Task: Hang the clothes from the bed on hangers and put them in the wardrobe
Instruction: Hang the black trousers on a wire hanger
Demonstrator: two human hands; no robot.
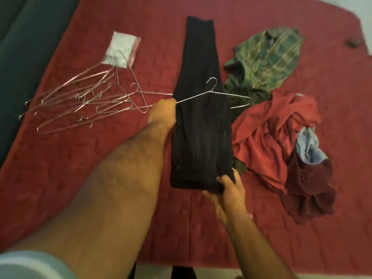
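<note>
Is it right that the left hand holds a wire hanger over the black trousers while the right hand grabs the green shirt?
Not quite. In the head view the right hand grips the near end of the black trousers, not the green shirt. The left hand does hold the wire hanger over them.

Two bare forearms enter from the 6 o'clock edge, both with visible hair. The left arm carries a pale grey-blue short sleeve [30, 264] at 7 o'clock, its hem rounded over the upper arm. The left hand [164, 111] and right hand [229, 195] wear no gloves or rings. A thin, light-coloured band [246, 216] circles the right wrist toward 5 o'clock, too blurred to identify.
</note>
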